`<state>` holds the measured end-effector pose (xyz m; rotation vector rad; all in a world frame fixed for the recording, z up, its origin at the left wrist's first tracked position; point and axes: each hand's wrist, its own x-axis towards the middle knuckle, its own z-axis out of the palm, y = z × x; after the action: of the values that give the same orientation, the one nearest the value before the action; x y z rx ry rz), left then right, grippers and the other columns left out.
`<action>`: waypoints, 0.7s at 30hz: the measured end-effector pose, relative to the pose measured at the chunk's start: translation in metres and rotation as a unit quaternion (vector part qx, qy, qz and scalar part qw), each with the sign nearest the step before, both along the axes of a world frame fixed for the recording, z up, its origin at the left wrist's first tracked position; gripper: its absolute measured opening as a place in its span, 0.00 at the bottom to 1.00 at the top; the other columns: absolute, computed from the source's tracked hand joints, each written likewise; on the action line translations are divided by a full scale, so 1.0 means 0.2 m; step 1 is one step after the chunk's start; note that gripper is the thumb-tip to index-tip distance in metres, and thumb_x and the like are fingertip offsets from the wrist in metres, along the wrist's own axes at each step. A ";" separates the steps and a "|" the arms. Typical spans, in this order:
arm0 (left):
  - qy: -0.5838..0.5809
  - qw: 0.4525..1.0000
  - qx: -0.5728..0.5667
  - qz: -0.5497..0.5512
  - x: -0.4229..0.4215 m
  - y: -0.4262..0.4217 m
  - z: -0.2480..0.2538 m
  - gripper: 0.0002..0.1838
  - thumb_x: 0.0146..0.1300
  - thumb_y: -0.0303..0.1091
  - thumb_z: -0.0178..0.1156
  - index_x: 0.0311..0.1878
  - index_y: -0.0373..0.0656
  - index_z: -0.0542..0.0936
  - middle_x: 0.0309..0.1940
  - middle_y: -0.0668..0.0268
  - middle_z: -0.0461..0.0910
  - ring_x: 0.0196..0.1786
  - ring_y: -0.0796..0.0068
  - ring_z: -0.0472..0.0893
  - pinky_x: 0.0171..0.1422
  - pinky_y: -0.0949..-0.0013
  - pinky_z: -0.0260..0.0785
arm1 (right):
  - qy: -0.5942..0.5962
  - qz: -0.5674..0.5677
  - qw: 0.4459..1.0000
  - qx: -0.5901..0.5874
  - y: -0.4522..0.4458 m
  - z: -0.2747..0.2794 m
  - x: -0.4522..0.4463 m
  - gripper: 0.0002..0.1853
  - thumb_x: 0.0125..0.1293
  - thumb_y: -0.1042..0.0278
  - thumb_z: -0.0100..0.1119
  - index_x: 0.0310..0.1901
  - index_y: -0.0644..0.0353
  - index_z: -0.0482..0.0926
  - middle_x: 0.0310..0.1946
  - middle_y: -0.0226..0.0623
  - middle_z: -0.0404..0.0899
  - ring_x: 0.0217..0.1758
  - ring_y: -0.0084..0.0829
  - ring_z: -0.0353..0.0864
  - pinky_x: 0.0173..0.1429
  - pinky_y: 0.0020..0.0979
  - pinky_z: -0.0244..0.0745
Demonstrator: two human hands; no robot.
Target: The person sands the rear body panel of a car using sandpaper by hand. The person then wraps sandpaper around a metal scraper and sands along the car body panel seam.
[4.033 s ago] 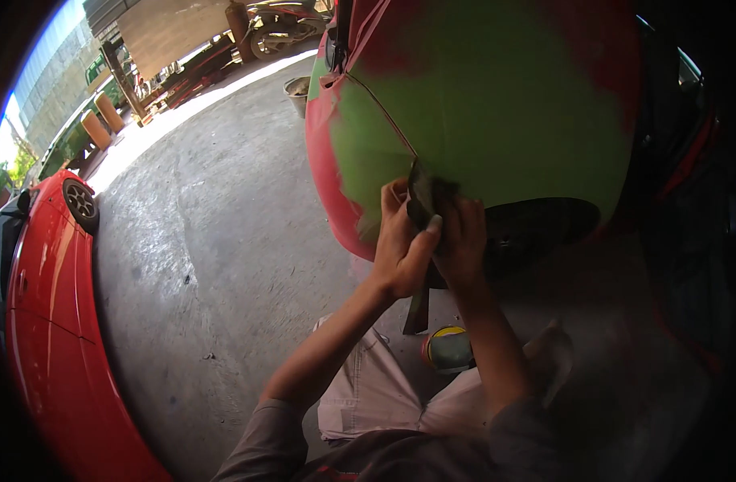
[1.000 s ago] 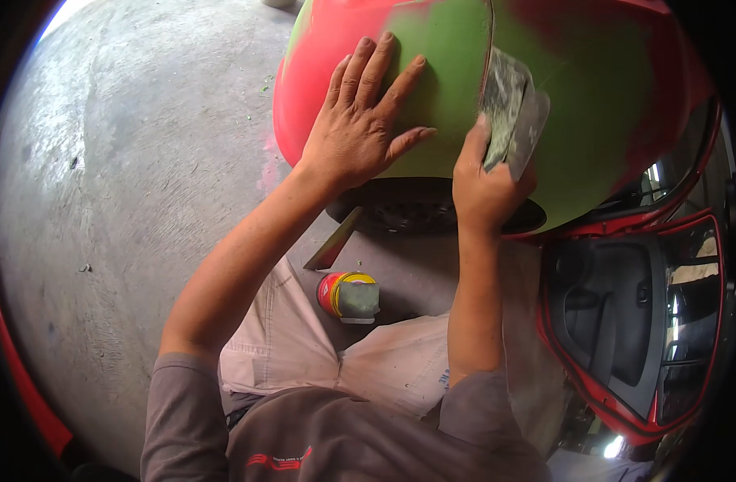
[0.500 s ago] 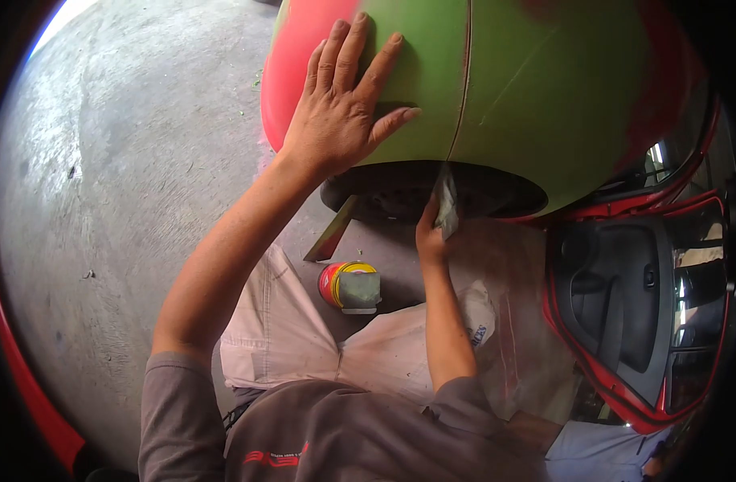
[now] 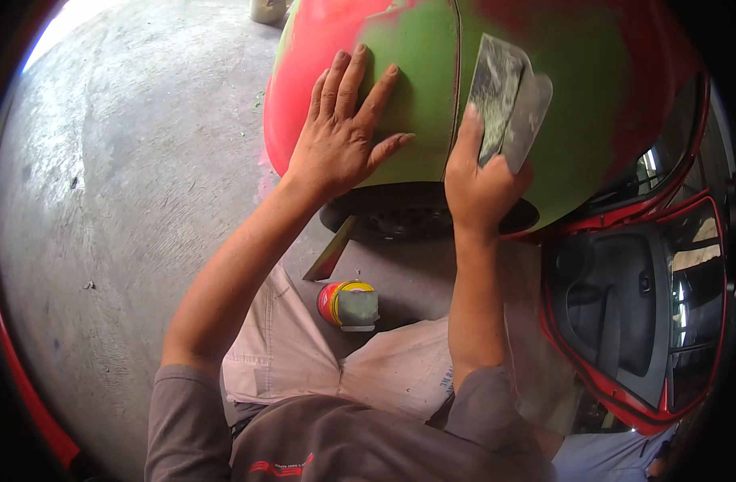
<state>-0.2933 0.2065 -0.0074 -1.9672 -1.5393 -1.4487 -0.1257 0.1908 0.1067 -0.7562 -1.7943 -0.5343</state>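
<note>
My left hand (image 4: 336, 145) lies flat on the car body (image 4: 420, 104), its fingers spread over green filler-coloured surface and red paint. My right hand (image 4: 487, 189) is closed on a flat grey putty spreader (image 4: 498, 92) smeared with pale green, thumb along its near face. A second greyish, rounded flat edge shows beside it; whether this is a separate piece I cannot tell. The spreader is raised in front of the green panel, right of a dark vertical seam (image 4: 455, 88). Contact between spreader and panel cannot be made out.
A red and yellow tin (image 4: 329, 304) with a grey-green plate (image 4: 358, 308) on top stands between my legs. Behind it are the wheel (image 4: 396, 221) and a slanted strip (image 4: 332, 253). An open red car door (image 4: 617, 305) is at right, near another person's light-blue clothing (image 4: 601, 454).
My right hand has risen from beside the wheel to the green panel, bringing the spreader broadside into view. My left hand stays flat on the body. The view has shifted slightly.
</note>
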 end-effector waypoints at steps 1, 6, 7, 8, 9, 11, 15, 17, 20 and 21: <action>0.000 1.000 -0.003 -0.002 0.00 0.00 0.00 0.50 0.76 0.70 0.57 0.89 0.49 0.56 0.90 0.44 0.43 0.92 0.39 0.40 0.92 0.39 0.39 | -0.007 0.001 1.000 -0.002 0.02 0.04 -0.03 0.08 0.73 0.72 0.68 0.48 0.66 0.86 0.37 0.48 0.88 0.36 0.52 0.89 0.41 0.43 0.83; 0.002 1.000 -0.009 0.001 0.00 0.00 0.01 0.50 0.76 0.70 0.57 0.89 0.50 0.57 0.90 0.44 0.43 0.92 0.40 0.40 0.92 0.39 0.39 | -0.039 -0.003 0.999 0.007 0.10 0.15 -0.11 0.05 0.71 0.72 0.68 0.43 0.63 0.86 0.33 0.46 0.86 0.33 0.51 0.87 0.37 0.44 0.80; 0.002 1.000 -0.006 0.001 -0.01 0.00 0.01 0.49 0.76 0.70 0.57 0.89 0.50 0.57 0.90 0.45 0.43 0.92 0.40 0.40 0.92 0.39 0.39 | -0.046 -0.005 0.999 0.004 0.11 0.15 -0.11 0.04 0.71 0.72 0.69 0.42 0.63 0.86 0.33 0.45 0.86 0.33 0.51 0.87 0.36 0.44 0.80; 0.001 1.000 -0.004 0.000 -0.01 0.00 0.01 0.49 0.76 0.70 0.57 0.89 0.50 0.57 0.90 0.45 0.43 0.92 0.40 0.40 0.92 0.39 0.39 | -0.052 -0.008 0.999 -0.001 0.11 0.16 -0.11 0.04 0.71 0.72 0.69 0.41 0.63 0.86 0.32 0.45 0.86 0.32 0.50 0.87 0.36 0.44 0.80; 0.000 1.000 -0.003 -0.003 0.00 0.00 0.01 0.49 0.76 0.70 0.57 0.89 0.50 0.58 0.90 0.45 0.43 0.92 0.41 0.40 0.92 0.39 0.39 | -0.041 -0.012 0.999 0.000 0.10 0.15 -0.10 0.04 0.70 0.72 0.69 0.41 0.63 0.86 0.32 0.45 0.86 0.32 0.50 0.86 0.35 0.44 0.80; -0.003 1.000 0.000 -0.002 -0.01 0.00 0.01 0.49 0.76 0.70 0.57 0.89 0.50 0.58 0.90 0.45 0.43 0.92 0.41 0.41 0.92 0.39 0.39 | -0.018 -0.015 1.000 0.001 0.09 0.13 -0.08 0.05 0.70 0.72 0.69 0.41 0.64 0.86 0.31 0.45 0.86 0.31 0.50 0.86 0.35 0.43 0.80; -0.006 1.000 0.000 -0.005 0.00 0.00 0.01 0.49 0.76 0.70 0.57 0.89 0.50 0.59 0.90 0.45 0.43 0.92 0.41 0.41 0.92 0.39 0.39 | -0.024 0.001 1.000 0.001 0.12 0.10 -0.05 0.05 0.70 0.71 0.70 0.42 0.64 0.86 0.30 0.45 0.85 0.30 0.50 0.86 0.35 0.44 0.79; -0.005 1.000 -0.003 -0.004 0.00 -0.01 0.01 0.49 0.76 0.70 0.57 0.89 0.50 0.58 0.90 0.45 0.43 0.92 0.41 0.41 0.92 0.39 0.39 | -0.024 -0.002 1.000 -0.001 0.11 0.09 -0.06 0.05 0.70 0.72 0.69 0.42 0.64 0.86 0.30 0.45 0.85 0.30 0.50 0.86 0.35 0.44 0.80; -0.005 1.000 -0.003 -0.004 0.00 -0.01 0.01 0.49 0.76 0.70 0.57 0.89 0.51 0.58 0.90 0.45 0.43 0.92 0.41 0.41 0.92 0.39 0.39 | -0.025 -0.003 1.000 -0.002 0.10 0.06 -0.05 0.05 0.70 0.72 0.69 0.42 0.64 0.86 0.31 0.45 0.85 0.30 0.50 0.86 0.35 0.44 0.80; -0.006 1.000 -0.002 -0.004 0.00 -0.01 0.01 0.49 0.76 0.70 0.57 0.89 0.51 0.58 0.90 0.45 0.43 0.92 0.41 0.41 0.92 0.39 0.39 | -0.025 -0.003 1.000 0.000 0.10 0.05 -0.05 0.05 0.70 0.72 0.69 0.42 0.64 0.86 0.31 0.45 0.85 0.30 0.50 0.86 0.35 0.44 0.80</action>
<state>-0.2940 0.2051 -0.0049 -1.9723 -1.5418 -1.4636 -0.1357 0.2117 0.1168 -0.7540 -1.8391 -0.5622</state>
